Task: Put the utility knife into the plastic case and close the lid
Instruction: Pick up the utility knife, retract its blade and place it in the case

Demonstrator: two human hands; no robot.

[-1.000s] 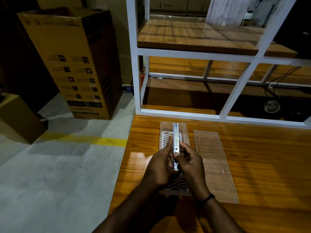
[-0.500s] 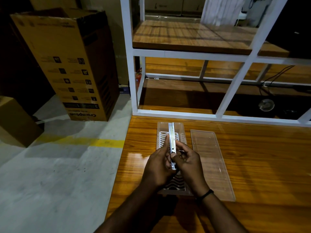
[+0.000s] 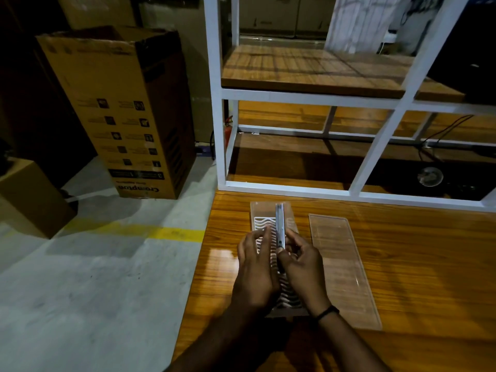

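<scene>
Head view. The person is holding the slim silver metal utility knife [image 3: 279, 224] lengthwise above the clear plastic case base with its white wavy-patterned insert [image 3: 261, 223], which is lying on the glossy orange-brown wooden table [image 3: 418, 264]. The right hand [image 3: 303, 267] is gripping the knife's near end, fingers [image 3: 294, 241] curled narrow around it. The left hand [image 3: 255, 272] is steadying it from the other side, fingertips [image 3: 265, 233] extended and pressing against its left edge. The knife's far end is projecting beyond both hands toward the case's far rim. Whether the knife is touching the insert cannot be told.

The flat clear plastic lid [image 3: 346, 272] is lying just beside the case, on its right, not touching it.

Judgement: seating step is under way. Doing it well means keeping the knife parallel to the case's long sides, centring it, lowering it flat and releasing only once it is resting level; a tilted knife would probably block the lid.
</scene>
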